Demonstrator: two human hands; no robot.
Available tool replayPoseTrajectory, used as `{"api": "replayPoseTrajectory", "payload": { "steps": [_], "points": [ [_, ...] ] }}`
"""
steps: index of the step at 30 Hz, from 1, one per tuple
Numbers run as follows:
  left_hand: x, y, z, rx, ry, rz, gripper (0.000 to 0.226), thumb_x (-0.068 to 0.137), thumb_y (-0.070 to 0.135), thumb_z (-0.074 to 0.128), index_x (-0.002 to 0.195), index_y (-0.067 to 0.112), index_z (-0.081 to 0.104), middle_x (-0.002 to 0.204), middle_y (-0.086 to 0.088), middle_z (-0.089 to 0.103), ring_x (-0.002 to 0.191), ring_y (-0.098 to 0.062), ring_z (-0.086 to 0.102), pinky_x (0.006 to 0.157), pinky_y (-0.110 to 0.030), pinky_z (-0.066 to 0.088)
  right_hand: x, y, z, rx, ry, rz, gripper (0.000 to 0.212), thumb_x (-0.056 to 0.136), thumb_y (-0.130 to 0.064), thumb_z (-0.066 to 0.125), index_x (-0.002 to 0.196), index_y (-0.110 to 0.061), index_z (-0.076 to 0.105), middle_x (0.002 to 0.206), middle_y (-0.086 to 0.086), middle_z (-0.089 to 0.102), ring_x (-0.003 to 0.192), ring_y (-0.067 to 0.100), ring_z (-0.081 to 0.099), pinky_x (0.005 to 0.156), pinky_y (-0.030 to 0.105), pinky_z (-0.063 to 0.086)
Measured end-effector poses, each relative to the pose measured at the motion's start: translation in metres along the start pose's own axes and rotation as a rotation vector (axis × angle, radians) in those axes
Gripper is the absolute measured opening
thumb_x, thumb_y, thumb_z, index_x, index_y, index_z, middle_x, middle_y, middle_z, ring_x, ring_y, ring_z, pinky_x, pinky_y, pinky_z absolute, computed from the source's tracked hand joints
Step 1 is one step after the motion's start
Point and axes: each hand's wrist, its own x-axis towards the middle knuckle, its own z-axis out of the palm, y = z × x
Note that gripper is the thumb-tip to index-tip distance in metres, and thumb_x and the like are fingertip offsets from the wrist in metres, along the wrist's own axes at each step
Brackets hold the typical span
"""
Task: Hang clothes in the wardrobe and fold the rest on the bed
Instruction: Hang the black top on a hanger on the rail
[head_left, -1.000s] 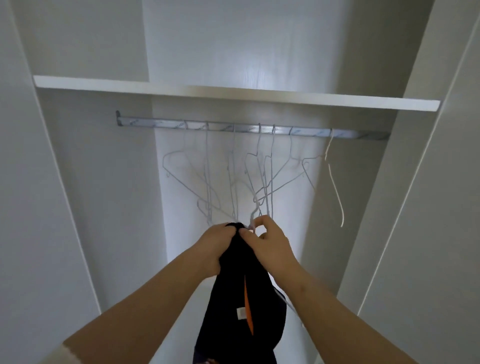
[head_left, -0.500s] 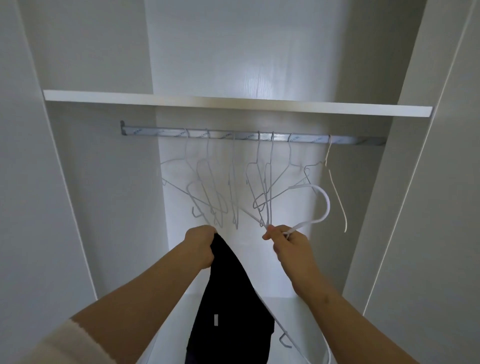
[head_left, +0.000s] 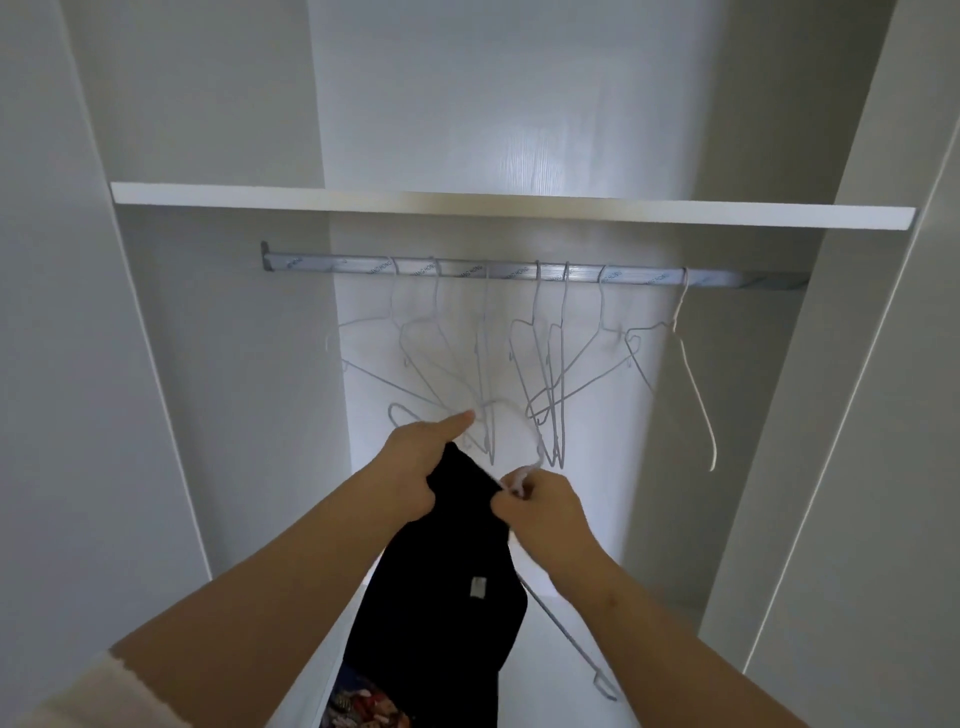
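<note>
A black garment (head_left: 441, 587) with a small grey label hangs in front of me inside the open wardrobe. My left hand (head_left: 415, 462) grips its top edge, index finger stretched out. Just to the right, my right hand (head_left: 540, 506) pinches the neck of a white wire hanger (head_left: 563, 631) against the garment's top. The hanger's hook curls up above my fingers and its lower bar sticks out below the cloth to the right. Several empty wire hangers (head_left: 545, 364) hang on the metal rail (head_left: 519, 273) above my hands.
A white shelf (head_left: 509, 208) runs above the rail. White side panels (head_left: 156, 415) close the compartment left and right. A patterned piece of cloth (head_left: 363, 706) shows at the bottom edge, below the black garment.
My right hand, which held the hanger out to the right half a second ago, has come back to the garment's top beside my left hand. The camera has tilted slightly.
</note>
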Motion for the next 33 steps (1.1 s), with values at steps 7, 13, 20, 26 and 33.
{"api": "replayPoseTrajectory", "payload": {
  "steps": [7,13,20,26,33],
  "points": [
    [-0.007,0.015,-0.034,0.973,-0.323,0.102,0.019,0.083,0.012,0.066,0.09,0.022,0.052,0.09,-0.003,0.06,0.071,-0.016,0.06,0.059,-0.021,0.05,0.011,-0.007,-0.014,0.107,-0.011,-0.027,0.02,0.084,0.0,0.045,0.066,-0.008,0.042,0.053,-0.003,0.03,0.047,0.008,0.026,0.041,0.011,0.024],
    [0.0,0.005,-0.036,0.615,-0.069,-0.021,0.007,0.095,0.017,0.049,0.094,0.013,0.053,0.084,-0.007,0.061,0.066,-0.017,0.06,0.048,-0.026,0.051,0.012,-0.007,-0.02,0.099,-0.03,-0.051,0.016,0.085,-0.002,0.047,0.071,-0.007,0.049,0.056,0.0,0.036,0.049,0.009,0.032,0.043,0.01,0.028],
    [-0.005,0.005,-0.02,0.129,-0.096,-0.261,0.012,0.081,0.01,0.055,0.091,0.003,0.058,0.067,-0.012,0.067,0.054,-0.026,0.065,0.044,-0.028,0.052,0.009,-0.005,-0.035,0.107,-0.011,-0.039,0.017,0.091,-0.021,0.056,0.078,-0.014,0.065,0.069,-0.01,0.064,0.053,-0.008,0.054,0.055,0.011,0.041],
    [-0.003,0.013,-0.011,0.016,0.088,-0.27,0.017,0.088,0.018,0.056,0.081,0.003,0.055,0.071,-0.013,0.063,0.058,-0.029,0.06,0.044,-0.033,0.048,0.006,0.004,-0.055,0.253,0.167,-0.035,0.014,0.089,-0.017,0.059,0.077,-0.018,0.067,0.057,-0.008,0.063,0.037,0.0,0.042,0.041,0.01,0.033],
    [0.011,0.008,-0.015,-0.048,0.224,-0.213,0.025,0.089,0.012,0.04,0.065,0.009,0.045,0.065,-0.006,0.046,0.055,-0.022,0.044,0.04,-0.02,0.042,-0.002,0.014,-0.082,0.394,0.232,0.023,0.033,0.081,0.0,0.057,0.053,-0.016,0.067,0.038,-0.007,0.03,0.034,0.005,0.022,0.035,0.012,0.019]
  ]
}}
